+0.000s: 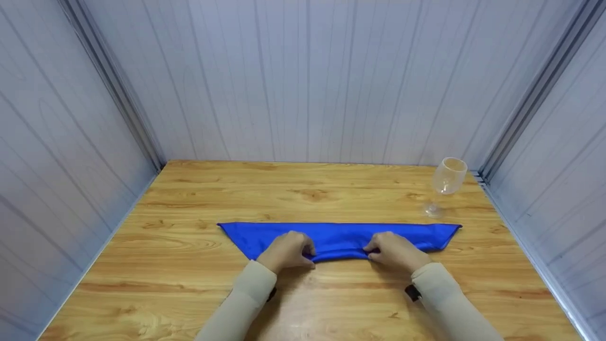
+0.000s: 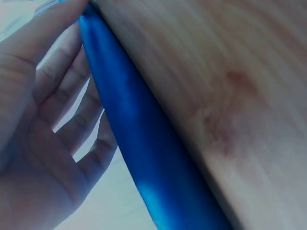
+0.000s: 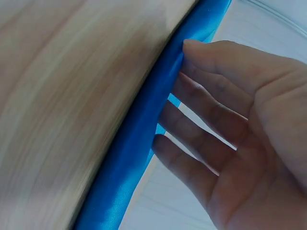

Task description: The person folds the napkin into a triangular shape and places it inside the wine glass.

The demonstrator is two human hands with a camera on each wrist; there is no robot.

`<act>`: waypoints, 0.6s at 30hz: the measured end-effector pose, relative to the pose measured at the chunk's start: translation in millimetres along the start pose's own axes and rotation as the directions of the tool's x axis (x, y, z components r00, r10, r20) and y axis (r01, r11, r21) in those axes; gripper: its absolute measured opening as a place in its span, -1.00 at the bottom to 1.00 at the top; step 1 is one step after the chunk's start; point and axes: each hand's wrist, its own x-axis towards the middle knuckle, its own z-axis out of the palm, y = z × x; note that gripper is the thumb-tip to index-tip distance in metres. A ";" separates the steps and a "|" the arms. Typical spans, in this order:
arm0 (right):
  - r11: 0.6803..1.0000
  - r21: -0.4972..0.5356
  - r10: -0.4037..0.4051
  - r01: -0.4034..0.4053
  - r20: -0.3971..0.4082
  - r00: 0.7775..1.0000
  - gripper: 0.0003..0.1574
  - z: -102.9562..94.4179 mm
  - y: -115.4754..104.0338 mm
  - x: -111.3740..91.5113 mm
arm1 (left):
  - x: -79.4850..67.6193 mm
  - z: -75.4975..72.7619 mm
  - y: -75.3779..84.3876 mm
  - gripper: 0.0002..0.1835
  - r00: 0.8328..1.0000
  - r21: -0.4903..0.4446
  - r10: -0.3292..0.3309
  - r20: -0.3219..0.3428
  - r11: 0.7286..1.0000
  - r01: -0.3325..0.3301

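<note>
A shiny blue cloth (image 1: 331,235), folded into a long band with slanted ends, lies across the middle of the wooden table. Its near edge is rolled or folded over between the two hands. My left hand (image 1: 289,251) pinches that edge left of centre; in the left wrist view the thumb (image 2: 53,24) meets the cloth at the top, with the other fingers behind the edge. Right of centre, my right hand (image 1: 395,250) pinches the same edge. In the right wrist view its thumb (image 3: 206,52) presses the blue roll, and the fingertips are partly hidden behind it.
A clear stemmed wine glass (image 1: 449,177) stands upright at the back right, behind the cloth's right end. Pale panel walls (image 1: 284,85) enclose the wooden table (image 1: 189,199) at the back and on both sides.
</note>
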 end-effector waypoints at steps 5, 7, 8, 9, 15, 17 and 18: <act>1.000 -0.026 0.009 -0.009 -0.008 1.000 -0.73 1.3 -3.6 -2.4 | 0.4 1.8 1.7 -0.81 0.999 0.111 0.018 -0.042 0.994 -0.013; 0.999 -0.028 0.018 -0.018 -0.015 1.000 -0.73 1.8 -4.5 -2.6 | 0.5 1.4 2.4 -0.86 0.998 0.145 0.031 -0.055 0.989 -0.023; 0.999 -0.031 0.021 -0.022 -0.018 1.000 -0.73 1.9 -4.7 -2.5 | 0.6 1.2 2.5 -0.89 0.997 0.154 0.040 -0.062 0.988 -0.030; 0.999 -0.034 0.020 -0.021 -0.022 1.000 -0.73 1.9 -5.0 -2.6 | 0.8 1.0 2.5 -0.91 0.997 0.160 0.046 -0.063 0.986 -0.035; 0.997 -0.073 0.011 -0.014 -0.041 0.999 -0.73 4.4 -3.7 -3.0 | 3.4 -0.5 0.2 -0.87 0.999 0.141 0.041 -0.028 0.989 -0.037; 0.996 -0.085 0.006 -0.010 -0.049 0.999 -0.73 5.3 -3.4 -3.8 | 4.8 -1.0 -0.3 -0.84 1.000 0.128 0.020 -0.009 0.992 -0.019; 0.996 -0.091 0.001 -0.006 -0.054 0.999 -0.73 5.7 -3.5 -4.2 | 5.7 -1.3 -0.5 -0.83 1.000 0.119 0.009 -0.004 0.993 -0.009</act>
